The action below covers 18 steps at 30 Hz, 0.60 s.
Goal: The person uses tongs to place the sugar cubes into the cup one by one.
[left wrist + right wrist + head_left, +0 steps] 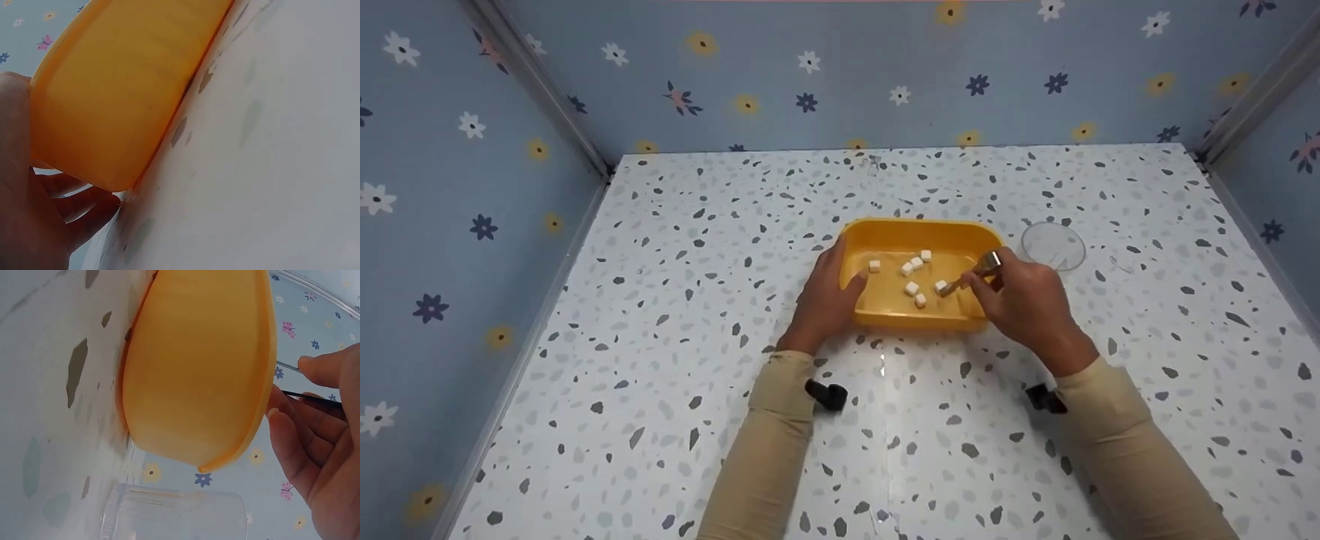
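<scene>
A yellow plastic container (919, 324) sits on the table with several small white cubes (912, 288) scattered over its bottom. My left hand (826, 296) holds its left end, thumb over the rim and the other fingers along the outside wall. In my right hand (1031, 304), above the container's right end, metal tweezers (988, 262) are pinched between thumb and fingers. Their tips reach down to one white cube (941, 286); whether they grip it I cannot tell. Both tweezer arms (289, 366) show apart in the right wrist view, while the wall hides their tips.
A clear round plastic cup (1054, 246) stands just right of the container, behind my right hand. The speckled white table (697, 300) is bounded by flower-patterned panels (870, 67) at the back and both sides.
</scene>
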Available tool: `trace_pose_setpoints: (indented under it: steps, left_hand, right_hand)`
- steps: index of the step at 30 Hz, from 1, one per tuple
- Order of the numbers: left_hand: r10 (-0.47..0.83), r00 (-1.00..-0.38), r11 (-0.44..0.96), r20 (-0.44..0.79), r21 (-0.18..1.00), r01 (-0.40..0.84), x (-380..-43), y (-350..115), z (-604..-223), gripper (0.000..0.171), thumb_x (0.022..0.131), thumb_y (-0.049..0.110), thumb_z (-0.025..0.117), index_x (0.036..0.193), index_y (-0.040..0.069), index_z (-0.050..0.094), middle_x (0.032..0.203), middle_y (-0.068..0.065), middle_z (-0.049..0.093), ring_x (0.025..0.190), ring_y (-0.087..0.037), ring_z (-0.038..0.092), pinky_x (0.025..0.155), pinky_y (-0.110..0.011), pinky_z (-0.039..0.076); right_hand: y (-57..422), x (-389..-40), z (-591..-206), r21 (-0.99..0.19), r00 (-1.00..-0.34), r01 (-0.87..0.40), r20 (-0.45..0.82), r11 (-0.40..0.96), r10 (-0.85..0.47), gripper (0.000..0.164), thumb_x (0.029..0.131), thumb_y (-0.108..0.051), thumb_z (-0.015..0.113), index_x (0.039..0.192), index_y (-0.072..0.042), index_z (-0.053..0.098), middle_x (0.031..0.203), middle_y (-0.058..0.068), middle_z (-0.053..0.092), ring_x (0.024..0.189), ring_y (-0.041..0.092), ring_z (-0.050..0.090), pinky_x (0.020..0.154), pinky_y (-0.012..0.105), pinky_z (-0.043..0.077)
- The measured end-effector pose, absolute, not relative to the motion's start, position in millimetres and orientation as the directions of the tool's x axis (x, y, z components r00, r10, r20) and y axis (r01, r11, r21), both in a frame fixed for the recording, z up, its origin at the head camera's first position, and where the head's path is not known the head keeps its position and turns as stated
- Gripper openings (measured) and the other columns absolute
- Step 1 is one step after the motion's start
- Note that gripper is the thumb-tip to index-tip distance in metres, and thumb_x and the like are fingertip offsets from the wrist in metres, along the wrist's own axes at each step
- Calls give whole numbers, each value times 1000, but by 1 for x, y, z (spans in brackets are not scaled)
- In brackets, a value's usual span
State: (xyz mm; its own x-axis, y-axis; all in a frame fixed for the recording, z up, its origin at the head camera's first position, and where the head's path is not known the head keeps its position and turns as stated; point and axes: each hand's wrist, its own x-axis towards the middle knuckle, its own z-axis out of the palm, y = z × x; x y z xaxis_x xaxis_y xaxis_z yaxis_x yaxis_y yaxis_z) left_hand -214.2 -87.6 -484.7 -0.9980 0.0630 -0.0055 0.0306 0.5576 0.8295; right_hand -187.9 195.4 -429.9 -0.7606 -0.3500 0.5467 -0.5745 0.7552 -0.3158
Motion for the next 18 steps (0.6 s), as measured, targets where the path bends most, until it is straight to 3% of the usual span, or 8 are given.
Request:
trace_pose_setpoints:
  steps: [12,18]
  left_hand:
    - [66,-998,571,-9,820,30,-214,-87,-485,73,99,39,50,163,27,17,160,-2,31,136,-20,42,114,-39,32]
    - [55,-998,569,-19,822,16,-215,-86,-485,74,99,38,51,163,27,17,161,-1,30,138,-20,40,115,-39,31]
  right_hand:
    - [191,-189,-440,-287,-744,-606,534,742,-402,27,89,-20,78,103,-5,60,87,9,73,58,19,58,50,29,48]
    - [188,-187,-441,-289,-751,-599,525,746,-400,25,89,-18,77,102,-5,61,79,7,70,54,18,53,48,27,44]
